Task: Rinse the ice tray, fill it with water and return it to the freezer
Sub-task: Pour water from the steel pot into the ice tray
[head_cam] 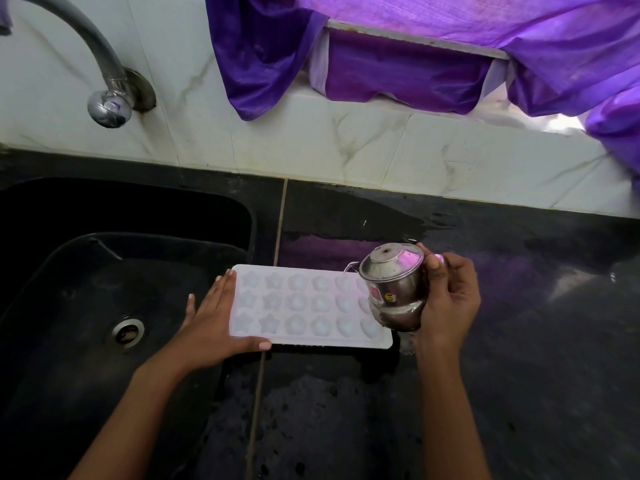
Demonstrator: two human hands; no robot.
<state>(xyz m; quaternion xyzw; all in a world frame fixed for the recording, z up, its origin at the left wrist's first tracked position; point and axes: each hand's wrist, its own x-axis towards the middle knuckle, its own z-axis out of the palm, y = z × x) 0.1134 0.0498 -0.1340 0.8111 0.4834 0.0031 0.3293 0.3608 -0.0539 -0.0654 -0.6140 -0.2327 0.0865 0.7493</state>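
One view was given, taken by a wide-angle camera worn on the head and pointed forward and steeply down. The black counter (519, 341) and sink (52, 306) were seen from close above. The ice tray (304, 306) and steel pot (394, 285) were framed near the centre; the tap (104, 71) and tiled wall (311, 140) were caught along the upper edge.

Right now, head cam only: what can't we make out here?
Head view:
Cavities of the ice tray: white on white under purple glare; water level unreadable.
Tray's right end: hidden behind the steel pot in the right hand.
Pot's inside: covered by its lid; any stream at the spout is too fine to see.
Outlet of the tap: cut off at the top-left corner.
Pot's sticker: too small to read.
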